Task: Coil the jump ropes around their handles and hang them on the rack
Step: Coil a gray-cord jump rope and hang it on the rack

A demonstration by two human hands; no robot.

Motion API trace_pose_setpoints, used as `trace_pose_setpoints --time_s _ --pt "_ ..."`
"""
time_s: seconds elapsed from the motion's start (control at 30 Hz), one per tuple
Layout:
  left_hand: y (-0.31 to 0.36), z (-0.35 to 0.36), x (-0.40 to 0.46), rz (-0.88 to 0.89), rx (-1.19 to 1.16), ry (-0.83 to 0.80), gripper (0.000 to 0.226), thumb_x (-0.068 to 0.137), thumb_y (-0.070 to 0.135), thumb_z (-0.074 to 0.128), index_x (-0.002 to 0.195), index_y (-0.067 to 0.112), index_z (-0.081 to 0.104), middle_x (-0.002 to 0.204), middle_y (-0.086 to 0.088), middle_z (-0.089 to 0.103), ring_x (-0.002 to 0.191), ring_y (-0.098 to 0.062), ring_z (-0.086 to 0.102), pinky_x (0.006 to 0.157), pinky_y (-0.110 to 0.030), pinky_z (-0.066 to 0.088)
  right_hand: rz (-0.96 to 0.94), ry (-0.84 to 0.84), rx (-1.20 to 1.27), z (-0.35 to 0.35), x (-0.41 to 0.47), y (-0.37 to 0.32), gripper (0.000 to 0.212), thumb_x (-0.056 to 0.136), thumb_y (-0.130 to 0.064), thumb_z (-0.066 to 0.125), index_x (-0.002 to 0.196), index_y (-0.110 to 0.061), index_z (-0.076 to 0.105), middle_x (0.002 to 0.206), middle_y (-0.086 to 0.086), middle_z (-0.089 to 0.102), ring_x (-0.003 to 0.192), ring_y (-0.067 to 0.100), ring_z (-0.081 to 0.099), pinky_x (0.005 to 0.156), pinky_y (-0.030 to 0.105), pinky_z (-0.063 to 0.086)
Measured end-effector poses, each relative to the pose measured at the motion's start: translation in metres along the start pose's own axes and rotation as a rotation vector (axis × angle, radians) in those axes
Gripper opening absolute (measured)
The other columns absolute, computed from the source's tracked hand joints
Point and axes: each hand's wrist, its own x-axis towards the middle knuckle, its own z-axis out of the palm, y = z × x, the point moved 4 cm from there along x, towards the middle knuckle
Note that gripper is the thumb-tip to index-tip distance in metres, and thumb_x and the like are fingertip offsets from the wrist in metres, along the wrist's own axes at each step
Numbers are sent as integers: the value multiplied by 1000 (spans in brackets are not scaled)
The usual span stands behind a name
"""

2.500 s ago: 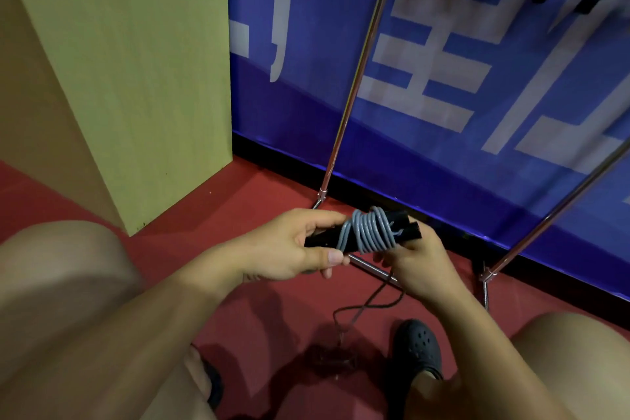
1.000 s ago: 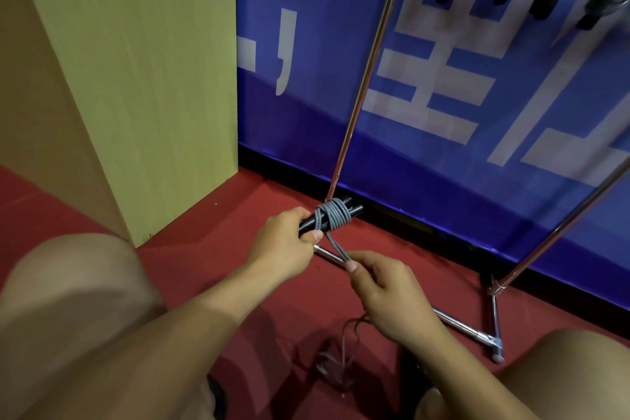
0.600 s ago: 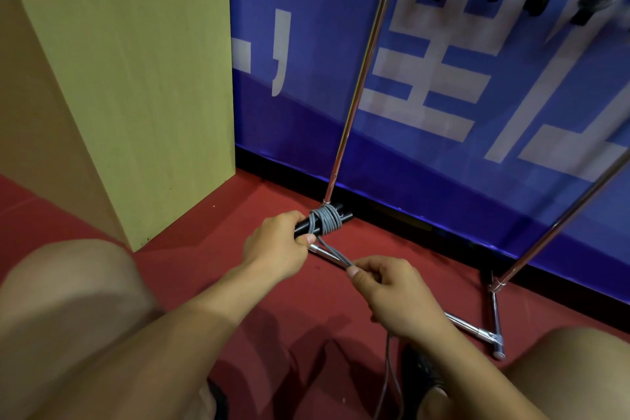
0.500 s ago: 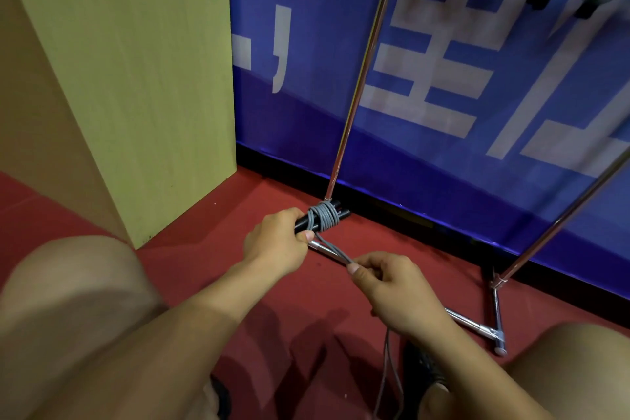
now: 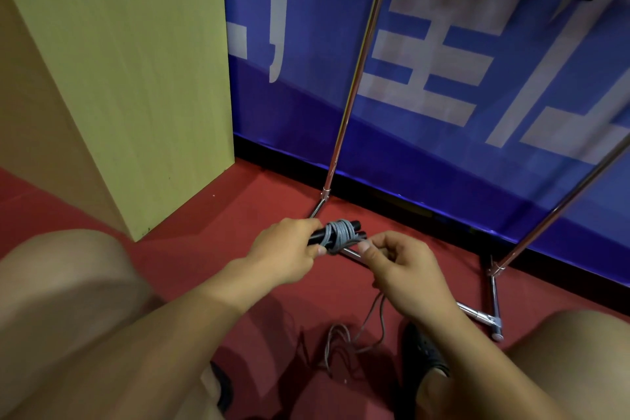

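Jump rope (image 5: 339,232) is wrapping grey around the paired black handles (image 5: 354,224), low before the rack (image 5: 358,78); our left hand (image 5: 286,249) is gripping them, our right hand (image 5: 395,262) is pinching the cord. We should be keeping tension, laying turns snugly.

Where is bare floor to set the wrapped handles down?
Bare red floor lies between the yellow-green cabinet and the chrome rack's base bar. Crowded: loose grey rope beside the black shoe, below both hands.
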Motion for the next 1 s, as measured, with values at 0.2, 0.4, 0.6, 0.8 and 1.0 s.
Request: trace_pose_setpoints --time_s 0.2,0.4,0.6,0.8,1.0 --pt "9 4 -5 130 24 -112 31 90 41 65 121 38 58 107 6 70 99 -24 67 82 -43 55 15 43 23 -3 0 -3 19 92 -32 65 74 -26 69 54 -4 59 59 28 64 60 42 53" --pt "22 5 -11 264 59 -186 26 92 38 64 117 35 56 101 5 68 94 -25 65 75 -37 51 -5 82 -35 -9 3 0 20 91 -31 66 73 -23 69 61 -13 65 58 3 57 61 31 48" --pt "26 3 -18 345 34 -198 37 92 38 63 127 42 51 113 10 67 103 -20 62 79 -34 47 -43 143 -160 -16 7 -3 19 90 -29 67 72 -28 66 60 -18 63 65 -6 59 56 9 38" --pt "35 -5 -29 439 49 -149 32 94 36 60 126 37 53 113 9 66 103 -15 60 79 -33 46 -55 141 -205 -18 11 -4 12 89 -28 69 77 -28 71 66 -17 66 67 -8 59 61 13 40" --pt "38 -12 -30 478 44 -99 34 95 38 58 129 36 55 121 6 67 112 -17 60 89 -38 48 -39 129 -181 -21 17 -4 13 87 -27 72 75 -32 69 70 -18 68 69 -9 60 62 10 40"
